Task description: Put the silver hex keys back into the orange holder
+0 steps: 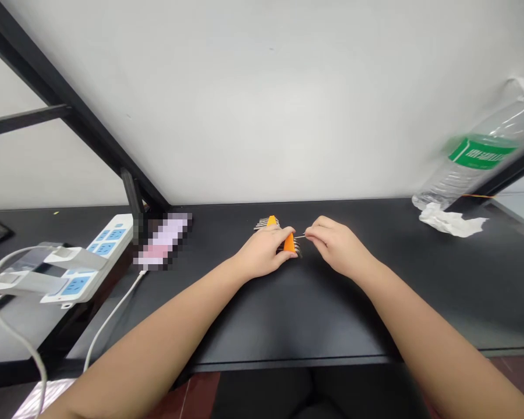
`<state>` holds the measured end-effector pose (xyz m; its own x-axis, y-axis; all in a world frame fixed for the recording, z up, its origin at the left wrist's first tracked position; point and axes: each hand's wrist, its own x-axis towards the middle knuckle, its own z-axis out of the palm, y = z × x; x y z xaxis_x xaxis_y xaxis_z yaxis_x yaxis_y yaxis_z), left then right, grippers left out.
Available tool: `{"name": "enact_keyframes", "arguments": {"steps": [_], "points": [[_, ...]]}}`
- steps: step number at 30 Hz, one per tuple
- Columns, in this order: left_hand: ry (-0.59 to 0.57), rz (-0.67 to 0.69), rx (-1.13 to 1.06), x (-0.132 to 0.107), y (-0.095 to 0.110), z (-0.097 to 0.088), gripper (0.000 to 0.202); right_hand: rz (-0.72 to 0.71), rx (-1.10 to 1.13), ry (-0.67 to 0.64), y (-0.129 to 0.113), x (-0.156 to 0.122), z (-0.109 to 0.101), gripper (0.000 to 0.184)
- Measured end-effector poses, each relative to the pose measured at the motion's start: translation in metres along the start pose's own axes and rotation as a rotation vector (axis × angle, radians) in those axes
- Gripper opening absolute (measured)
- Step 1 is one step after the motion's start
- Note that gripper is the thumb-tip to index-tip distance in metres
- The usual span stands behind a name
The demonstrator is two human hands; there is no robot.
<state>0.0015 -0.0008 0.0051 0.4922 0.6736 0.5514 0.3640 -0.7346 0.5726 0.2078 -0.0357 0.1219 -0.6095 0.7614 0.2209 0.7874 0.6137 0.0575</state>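
Observation:
An orange holder [289, 242] with several thin metal keys sticking out of it lies on the black table [288, 314], near the back wall. My left hand [264, 251] is closed over the holder and presses it down. My right hand [337, 244] pinches the end of one thin metal key [300, 236] just right of the holder. More metal ends show behind my left hand at the holder's far side [264, 222].
A white power strip [91, 259] with blue sockets and a white cable [113, 314] lies at the left. A blurred pink-white object [161, 240] sits beside it. A clear water bottle [475, 160] with a green label and a crumpled tissue [452, 221] are at the right. A black frame strut [70, 110] slants at the left.

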Motion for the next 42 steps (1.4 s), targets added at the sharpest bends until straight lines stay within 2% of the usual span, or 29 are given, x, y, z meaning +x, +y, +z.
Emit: {"name": "enact_keyframes", "arguments": {"steps": [11,14,17,19,22,24,26,28,31,35,37,42], "points": [[-0.055,0.025,0.018,0.000,0.005,-0.005,0.040,-0.007,-0.084,-0.027,-0.005,-0.003,-0.002,0.023],[-0.019,0.021,0.023,0.000,0.004,-0.005,0.041,-0.021,0.009,-0.006,-0.009,-0.001,0.000,0.025],[0.025,0.043,0.039,-0.001,0.003,-0.004,0.045,-0.007,0.218,0.015,-0.013,0.002,-0.001,0.027],[0.060,0.074,0.042,-0.001,0.003,-0.003,0.050,0.083,0.377,-0.001,-0.014,0.003,-0.001,0.024],[0.096,0.136,0.026,-0.003,0.006,-0.002,0.051,0.332,0.680,-0.062,-0.013,0.005,0.002,0.014],[0.102,0.172,0.012,-0.003,0.008,-0.003,0.050,0.468,0.874,-0.101,-0.011,0.006,0.004,0.018],[0.092,0.182,-0.002,-0.003,0.009,-0.004,0.047,0.525,0.990,-0.134,-0.008,0.007,0.006,0.022],[0.066,0.171,-0.017,-0.003,0.009,-0.006,0.043,0.529,1.010,-0.173,-0.006,0.008,0.005,0.023],[0.038,0.134,-0.027,-0.002,0.006,-0.006,0.040,0.493,0.868,-0.212,0.000,0.008,-0.002,0.020],[0.070,0.080,-0.007,-0.001,-0.003,-0.002,0.050,0.372,0.269,-0.099,0.014,0.006,-0.007,0.016],[0.066,0.053,-0.002,-0.001,-0.005,-0.001,0.051,0.331,0.021,-0.098,0.023,0.005,-0.005,0.020],[0.032,0.015,-0.018,-0.001,-0.003,-0.001,0.049,0.351,-0.088,-0.223,0.035,0.003,0.005,0.024]]}}
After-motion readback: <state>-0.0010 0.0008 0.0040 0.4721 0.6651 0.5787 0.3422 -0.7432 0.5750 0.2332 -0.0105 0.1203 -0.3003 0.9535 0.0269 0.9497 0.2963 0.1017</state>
